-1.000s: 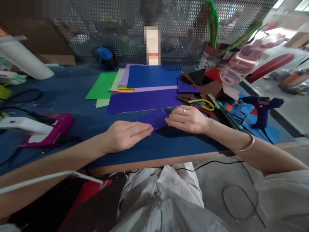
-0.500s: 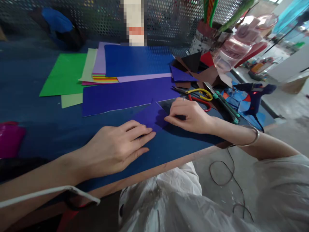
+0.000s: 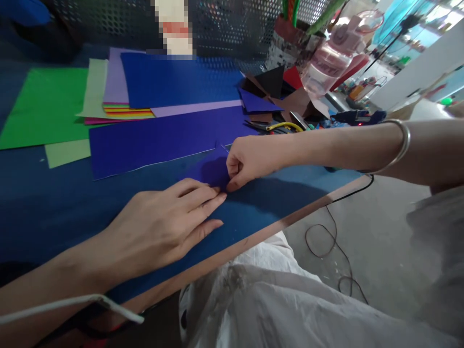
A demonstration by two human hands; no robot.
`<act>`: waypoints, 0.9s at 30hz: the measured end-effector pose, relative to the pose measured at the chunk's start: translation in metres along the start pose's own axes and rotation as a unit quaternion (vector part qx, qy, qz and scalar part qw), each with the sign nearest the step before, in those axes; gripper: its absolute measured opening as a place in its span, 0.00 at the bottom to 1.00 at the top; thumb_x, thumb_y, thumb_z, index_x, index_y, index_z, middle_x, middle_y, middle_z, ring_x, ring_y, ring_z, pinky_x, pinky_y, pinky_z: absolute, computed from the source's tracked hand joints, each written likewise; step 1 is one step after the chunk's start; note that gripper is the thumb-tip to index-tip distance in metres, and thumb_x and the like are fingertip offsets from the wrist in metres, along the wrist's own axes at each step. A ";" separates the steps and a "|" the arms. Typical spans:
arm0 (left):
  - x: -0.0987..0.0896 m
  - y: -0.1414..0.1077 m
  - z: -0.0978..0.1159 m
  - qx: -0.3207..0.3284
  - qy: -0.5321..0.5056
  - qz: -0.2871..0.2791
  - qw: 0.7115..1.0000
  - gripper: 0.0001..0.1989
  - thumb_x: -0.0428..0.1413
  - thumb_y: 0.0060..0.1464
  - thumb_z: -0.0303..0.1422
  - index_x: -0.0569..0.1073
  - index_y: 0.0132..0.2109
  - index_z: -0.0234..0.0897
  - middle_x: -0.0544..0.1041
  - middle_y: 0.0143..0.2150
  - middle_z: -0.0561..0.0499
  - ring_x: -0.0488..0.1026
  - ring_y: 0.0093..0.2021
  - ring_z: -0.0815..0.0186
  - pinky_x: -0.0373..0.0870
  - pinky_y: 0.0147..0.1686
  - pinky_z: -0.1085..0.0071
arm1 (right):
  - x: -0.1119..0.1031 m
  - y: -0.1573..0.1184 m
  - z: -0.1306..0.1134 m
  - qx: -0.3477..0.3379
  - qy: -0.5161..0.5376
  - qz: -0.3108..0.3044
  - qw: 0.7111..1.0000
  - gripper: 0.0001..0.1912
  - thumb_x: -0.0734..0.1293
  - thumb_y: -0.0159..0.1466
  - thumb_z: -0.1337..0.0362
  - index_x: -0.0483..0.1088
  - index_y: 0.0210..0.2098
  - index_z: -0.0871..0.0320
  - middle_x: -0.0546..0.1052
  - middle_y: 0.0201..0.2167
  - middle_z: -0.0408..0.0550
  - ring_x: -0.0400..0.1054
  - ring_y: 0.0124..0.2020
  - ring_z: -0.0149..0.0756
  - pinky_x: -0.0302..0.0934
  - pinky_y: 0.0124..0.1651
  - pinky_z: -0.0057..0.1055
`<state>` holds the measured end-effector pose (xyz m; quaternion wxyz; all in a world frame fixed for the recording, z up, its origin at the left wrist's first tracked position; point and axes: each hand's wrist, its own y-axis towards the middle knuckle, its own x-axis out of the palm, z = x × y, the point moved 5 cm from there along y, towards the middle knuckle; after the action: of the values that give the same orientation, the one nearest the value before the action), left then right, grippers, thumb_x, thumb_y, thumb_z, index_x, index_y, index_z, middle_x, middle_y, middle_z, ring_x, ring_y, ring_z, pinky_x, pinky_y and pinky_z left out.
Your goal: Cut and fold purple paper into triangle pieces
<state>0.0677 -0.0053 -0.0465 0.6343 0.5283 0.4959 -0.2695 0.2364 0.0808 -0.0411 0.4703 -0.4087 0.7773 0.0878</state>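
The left hand point(image 3: 159, 229) lies flat in the lower left of the frame, fingers a bit spread, their tips on the near edge of a small purple paper point(image 3: 205, 166). That paper is in the middle of the frame. The right hand point(image 3: 255, 159), with curled fingers, touches its right side; I cannot tell if it pinches the paper. Just behind is a long purple paper point(image 3: 163, 140). Farther back are a green paper point(image 3: 50, 106), upper left, a blue sheet point(image 3: 181, 82), upper middle, and a pink bottle point(image 3: 329, 60), upper right.

Blue table point(image 3: 241, 222) with a wood-coloured edge point(image 3: 203, 268), perforated panel point(image 3: 221, 34) right behind it. Floor's point(image 3: 380, 241) just plain grey tbh.
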 end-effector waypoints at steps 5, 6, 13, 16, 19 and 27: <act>-0.001 0.000 -0.001 -0.006 0.000 0.008 1.000 0.20 0.46 0.75 0.40 0.80 0.55 0.35 0.85 0.48 0.44 0.81 0.48 0.55 0.72 0.25 0.65 | -0.004 0.010 0.010 -0.036 0.005 0.066 0.997 0.19 0.86 0.45 0.58 0.74 0.16 0.53 0.70 0.13 0.38 0.61 0.18 0.26 0.48 0.20 0.31; -0.001 -0.001 -0.001 -0.009 -0.005 0.010 1.000 0.20 0.47 0.75 0.40 0.80 0.55 0.36 0.85 0.48 0.44 0.81 0.48 0.55 0.72 0.25 0.65 | -0.004 0.009 0.011 -0.034 0.002 0.069 0.997 0.19 0.86 0.45 0.57 0.74 0.16 0.53 0.70 0.13 0.38 0.63 0.18 0.27 0.49 0.21 0.32; -0.001 -0.003 -0.003 -0.023 -0.033 0.010 0.999 0.18 0.50 0.73 0.40 0.80 0.57 0.39 0.85 0.49 0.45 0.80 0.50 0.54 0.72 0.27 0.66 | 0.000 0.000 0.016 -0.015 -0.060 0.137 0.989 0.24 0.86 0.46 0.51 0.70 0.15 0.54 0.64 0.10 0.36 0.61 0.16 0.26 0.50 0.20 0.32; -0.001 -0.004 -0.003 -0.023 -0.033 0.010 0.999 0.18 0.49 0.74 0.41 0.80 0.57 0.39 0.85 0.50 0.46 0.81 0.50 0.54 0.74 0.28 0.65 | 0.004 -0.001 0.024 -0.023 -0.078 0.196 0.977 0.27 0.84 0.49 0.47 0.69 0.14 0.54 0.65 0.11 0.36 0.63 0.17 0.25 0.51 0.21 0.32; 0.001 -0.003 -0.003 -0.024 -0.037 0.009 0.999 0.18 0.49 0.74 0.41 0.79 0.58 0.40 0.85 0.51 0.46 0.81 0.51 0.54 0.75 0.29 0.65 | 0.009 -0.001 0.034 -0.019 -0.072 0.209 0.975 0.29 0.83 0.49 0.45 0.67 0.14 0.55 0.66 0.11 0.36 0.63 0.18 0.24 0.52 0.22 0.32; -0.001 -0.002 -0.002 -0.010 -0.023 0.017 1.000 0.19 0.48 0.74 0.40 0.79 0.57 0.37 0.85 0.52 0.45 0.81 0.51 0.54 0.78 0.30 0.64 | -0.010 -0.015 0.045 0.011 -0.068 0.236 0.969 0.30 0.84 0.46 0.42 0.68 0.14 0.56 0.63 0.10 0.35 0.62 0.16 0.24 0.51 0.21 0.31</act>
<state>0.0648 -0.0046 -0.0464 0.6553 0.5240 0.4751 -0.2652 0.2793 0.1000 -0.0533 0.4928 -0.2016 0.8187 0.2150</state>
